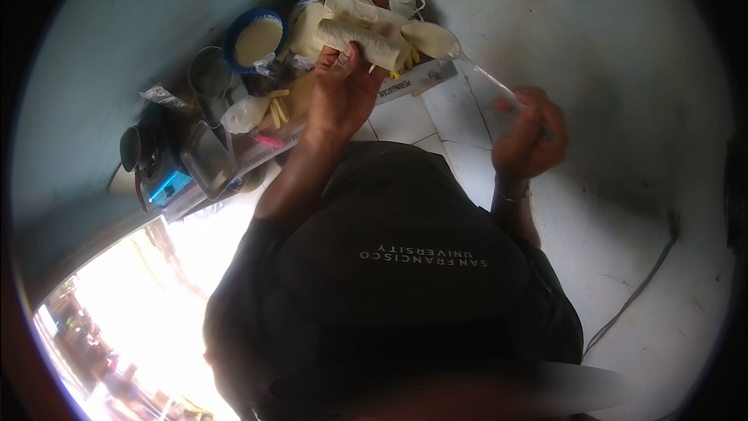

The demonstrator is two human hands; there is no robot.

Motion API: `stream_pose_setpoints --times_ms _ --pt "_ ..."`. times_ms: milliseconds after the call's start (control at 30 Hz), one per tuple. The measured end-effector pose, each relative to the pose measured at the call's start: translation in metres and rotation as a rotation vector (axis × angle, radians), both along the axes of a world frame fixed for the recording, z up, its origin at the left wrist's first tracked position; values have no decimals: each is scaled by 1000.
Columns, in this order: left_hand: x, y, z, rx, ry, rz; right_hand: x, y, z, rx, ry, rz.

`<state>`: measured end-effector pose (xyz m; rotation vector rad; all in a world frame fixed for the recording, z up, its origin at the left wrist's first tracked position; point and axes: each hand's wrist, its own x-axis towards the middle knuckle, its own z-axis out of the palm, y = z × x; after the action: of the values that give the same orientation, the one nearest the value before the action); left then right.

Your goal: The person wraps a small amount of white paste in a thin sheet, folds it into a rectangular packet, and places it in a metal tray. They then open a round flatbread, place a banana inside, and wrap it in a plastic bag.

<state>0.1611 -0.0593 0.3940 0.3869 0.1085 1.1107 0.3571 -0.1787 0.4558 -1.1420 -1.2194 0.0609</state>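
Observation:
A pale cylindrical roll (365, 45) rests across the fingers of my left hand (345, 90), with the thumb against its side. My right hand (532, 131) grips the thin handle of a large spoon (432, 41), whose bowl is close to the roll's right end; whether they touch I cannot tell. Behind the roll lies a whitish, sheet-like thing (307, 29), partly hidden. A blue basin (227, 41) with a creamy pale mixture in it stands left of my left hand. Yellow strips (279, 108) lie beside a whitish plastic bag (242, 115).
Plastic bags (407, 1) crowd the table's back corner against the wall. Farther left stand a clear round container (210, 73), a rectangular tray (207, 161) and a dark appliance with a blue panel (169, 187). A pink-handled tool (269, 140) lies near the table edge. A cable (637, 292) runs at the right.

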Motion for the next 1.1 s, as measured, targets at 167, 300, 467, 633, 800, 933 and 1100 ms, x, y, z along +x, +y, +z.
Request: stream_pose_setpoints --times_ms 167,300,467,633,800,933,1100 --pt "-16 4 -8 -41 -15 18 -11 13 -2 -24 32 -21" --pt "-40 7 -21 -45 43 70 -20 49 -12 -116 24 -34" --pt "-95 12 -45 -177 124 169 -53 130 -64 -317 311 168" --pt "-151 21 -70 -224 162 261 -135 235 -167 -620 455 453" --pt "-200 38 -80 -253 209 317 -224 307 -277 -809 190 459" --pt "-233 58 -83 -250 281 353 -258 341 -335 -975 -33 419" --pt "-240 81 -80 -206 378 356 -247 334 -318 -971 -360 384"
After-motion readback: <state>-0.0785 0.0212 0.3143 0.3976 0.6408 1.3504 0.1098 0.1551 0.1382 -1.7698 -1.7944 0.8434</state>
